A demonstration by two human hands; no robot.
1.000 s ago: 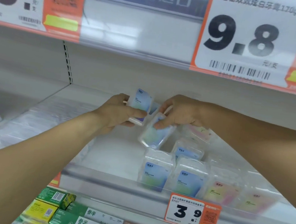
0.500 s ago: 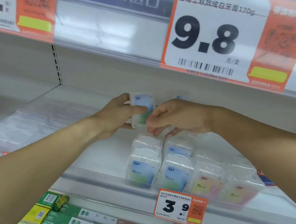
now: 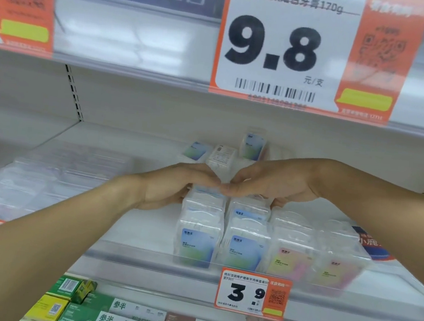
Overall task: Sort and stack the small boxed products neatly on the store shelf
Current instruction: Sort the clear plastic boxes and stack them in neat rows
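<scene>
boxes [image 3: 196,247]: clear, blue-green or pink-yellow labels | price tag [image 3: 253,292]: orange-white, black digits | shelf [image 3: 120,224]: white

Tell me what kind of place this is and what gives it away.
Most likely a supermarket or drugstore aisle: a big 9.8 price tag with a barcode, a 3.9 shelf label, and rows of identical small clear boxes on a white shelf.

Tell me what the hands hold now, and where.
Left hand and right hand cup the sides of clear boxes in the rows; a true grip cannot be told.
</scene>
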